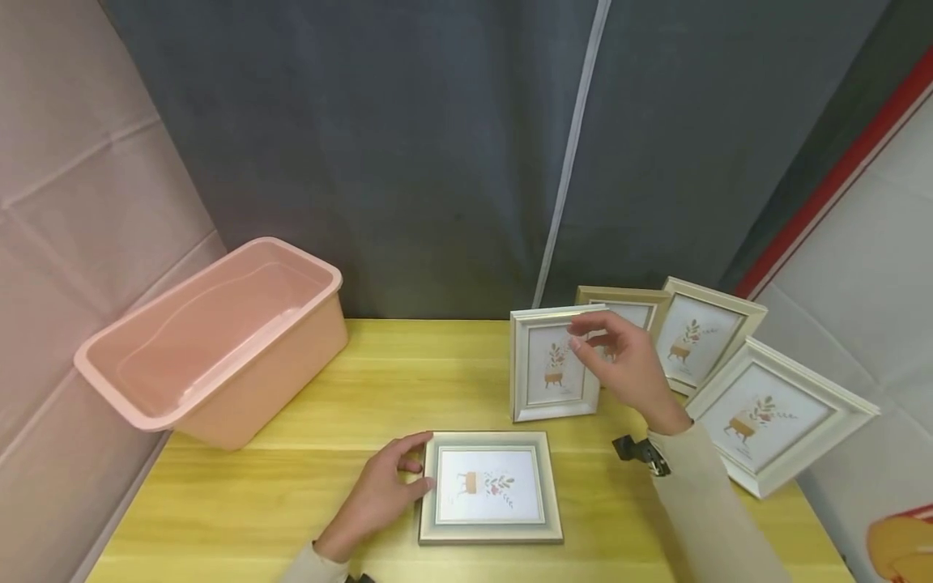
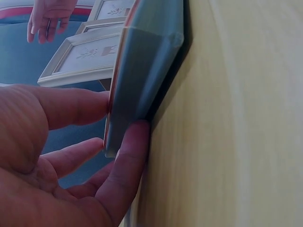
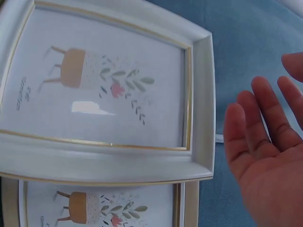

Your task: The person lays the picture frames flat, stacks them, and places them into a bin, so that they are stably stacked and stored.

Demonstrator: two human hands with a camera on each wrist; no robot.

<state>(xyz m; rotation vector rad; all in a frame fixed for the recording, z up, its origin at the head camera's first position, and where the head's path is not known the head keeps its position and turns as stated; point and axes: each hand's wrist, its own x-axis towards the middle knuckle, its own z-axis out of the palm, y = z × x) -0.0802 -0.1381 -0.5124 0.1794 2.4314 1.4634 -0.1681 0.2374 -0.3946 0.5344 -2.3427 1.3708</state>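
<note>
On the table, a picture frame (image 1: 490, 487) with a pale gold and blue-green border lies face up, its picture turned sideways. My left hand (image 1: 386, 494) holds it by the left edge; in the left wrist view, thumb and fingers pinch the frame's side (image 2: 142, 71). Farther back stands a white picture frame (image 1: 519, 368) with a thin gold inner line. My right hand (image 1: 632, 364) is raised at its upper right, fingers loosely bent and holding nothing. In the right wrist view a gap separates the palm (image 3: 279, 175) from that white frame (image 3: 203, 104).
Behind and right of the white frame stand a tan frame (image 1: 625, 293), a cream frame (image 1: 729, 304) and a larger white frame (image 1: 787, 368). A pink plastic bin (image 1: 270, 364) sits at the table's left. A dark curtain (image 1: 364, 162) hangs behind; a yellow-orange object (image 1: 900, 546) shows at lower right.
</note>
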